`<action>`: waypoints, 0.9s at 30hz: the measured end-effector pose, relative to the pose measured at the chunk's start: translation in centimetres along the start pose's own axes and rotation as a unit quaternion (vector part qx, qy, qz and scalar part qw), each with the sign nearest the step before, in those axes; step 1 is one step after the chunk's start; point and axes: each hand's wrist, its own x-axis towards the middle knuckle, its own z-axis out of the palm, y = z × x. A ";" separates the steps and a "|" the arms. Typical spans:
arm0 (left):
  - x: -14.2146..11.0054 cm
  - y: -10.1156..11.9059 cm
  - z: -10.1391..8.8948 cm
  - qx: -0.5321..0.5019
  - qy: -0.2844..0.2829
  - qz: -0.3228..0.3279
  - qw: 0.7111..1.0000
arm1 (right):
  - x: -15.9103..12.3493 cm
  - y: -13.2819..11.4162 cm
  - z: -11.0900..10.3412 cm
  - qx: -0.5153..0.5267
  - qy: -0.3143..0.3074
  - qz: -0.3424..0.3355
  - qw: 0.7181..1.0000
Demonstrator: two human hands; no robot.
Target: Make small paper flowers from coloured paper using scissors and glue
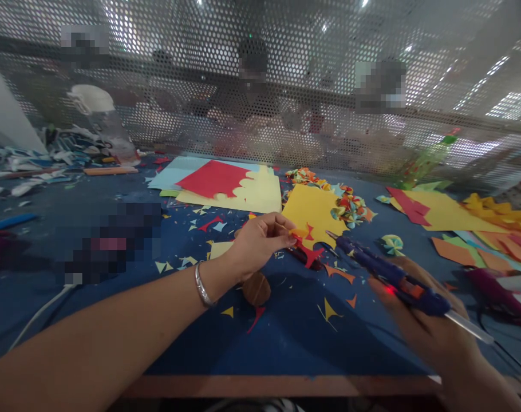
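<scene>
My left hand (260, 243) reaches across the blue table (295, 332) and pinches a small red and yellow paper piece (301, 237) between its fingertips. A silver bangle sits on that wrist. My right hand (427, 320) grips a blue hot glue gun (393, 280), its nozzle pointing toward the paper piece and a clear glue stick sticking out behind. A red light glows on the gun. A brown round thing (256, 289) lies under my left wrist.
Red, yellow and pale blue paper sheets (230, 186) lie further back, with a yellow sheet (312, 212), folded paper flowers (350, 209) and scraps. More coloured sheets (479, 223) are at right. A perforated metal screen (260, 86) closes off the far side; people sit behind it.
</scene>
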 end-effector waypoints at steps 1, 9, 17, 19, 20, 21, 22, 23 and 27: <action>0.1 -0.2 -0.1 -0.007 0.001 -0.010 1.000 | 0.0 0.5 -0.2 -0.013 -0.003 0.005 1.000; -0.6 -0.1 0.1 0.038 -0.060 -0.055 0.996 | -0.7 7.8 -0.6 -0.236 -0.100 0.089 0.963; -0.9 0.6 0.4 0.018 -0.015 -0.050 0.998 | -0.4 11.5 -0.7 -0.183 -0.289 0.128 0.931; -0.8 0.4 0.3 -0.002 -0.003 -0.059 0.998 | 0.1 11.3 -1.7 -0.147 -0.283 0.130 0.939; -0.7 0.4 0.4 -0.009 0.004 -0.063 0.998 | 0.5 10.7 -2.2 -0.141 -0.273 0.124 0.944; -0.7 0.4 0.4 -0.015 0.012 -0.067 0.998 | 1.1 9.8 -2.5 -0.141 -0.250 0.117 0.951; -0.7 0.4 0.4 -0.021 0.022 -0.070 0.997 | 1.9 8.5 -2.7 -0.128 -0.224 0.107 0.960; -0.7 0.4 0.4 -0.028 0.032 -0.073 0.996 | 2.7 7.0 -2.7 -0.102 -0.218 0.105 0.965; -0.6 0.5 0.6 -0.041 0.055 -0.073 0.995 | 6.2 0.7 -0.4 0.002 -0.190 0.046 0.981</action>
